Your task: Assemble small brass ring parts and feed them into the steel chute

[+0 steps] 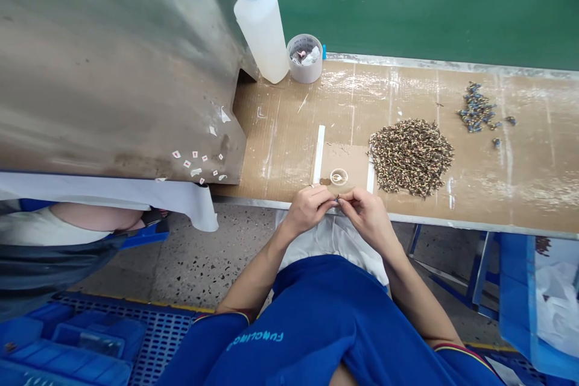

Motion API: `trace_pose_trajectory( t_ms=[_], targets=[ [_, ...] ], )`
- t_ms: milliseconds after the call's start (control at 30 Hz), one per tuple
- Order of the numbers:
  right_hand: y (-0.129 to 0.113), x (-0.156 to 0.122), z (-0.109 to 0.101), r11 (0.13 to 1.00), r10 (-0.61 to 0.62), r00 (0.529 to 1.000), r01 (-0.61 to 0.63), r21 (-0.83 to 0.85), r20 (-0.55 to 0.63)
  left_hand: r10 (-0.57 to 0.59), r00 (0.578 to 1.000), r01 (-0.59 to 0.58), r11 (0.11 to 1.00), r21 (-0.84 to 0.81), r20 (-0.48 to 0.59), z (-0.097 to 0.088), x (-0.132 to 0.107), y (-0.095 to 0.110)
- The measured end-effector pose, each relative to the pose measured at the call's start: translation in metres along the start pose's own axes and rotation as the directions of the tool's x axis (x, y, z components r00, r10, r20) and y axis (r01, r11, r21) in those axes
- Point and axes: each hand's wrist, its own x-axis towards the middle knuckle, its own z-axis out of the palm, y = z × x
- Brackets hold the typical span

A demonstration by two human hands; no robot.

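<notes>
My left hand and my right hand meet at the near edge of the brown workbench. Both pinch one tiny dark part between their fingertips; its shape is too small to make out. Just beyond the hands, a small ring-shaped piece lies on a cardboard patch between two white strips. A large heap of small brown coil-like parts sits to the right of that patch. Farther right lies a smaller cluster of bluish parts.
A white squeeze bottle with a blue nozzle and a tape roll holding scraps stand at the bench's back left. A large metal housing fills the left. Another person's arm shows lower left. Blue trays sit on the floor.
</notes>
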Motion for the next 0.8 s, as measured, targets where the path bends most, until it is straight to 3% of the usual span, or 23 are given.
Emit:
trace_pose_trajectory(
  t_ms=[333,533,800],
  targets=[
    [0.006,0.009,-0.007,0.986,0.055,0.976,-0.086,0.141,0.211,-0.029,0.998,0.036,0.992,-0.117,0.062,-0.005,0.000,-0.002],
    [0.004,0.009,-0.007,0.994,0.038,0.979,-0.057,0.089,0.198,-0.078,0.989,0.091,0.991,-0.097,0.123,-0.005,0.001,-0.003],
    [0.005,0.013,-0.009,0.998,-0.008,0.969,-0.007,0.060,0.248,-0.056,0.989,0.068,0.994,-0.080,0.136,-0.006,0.002,-0.003]
  ],
)
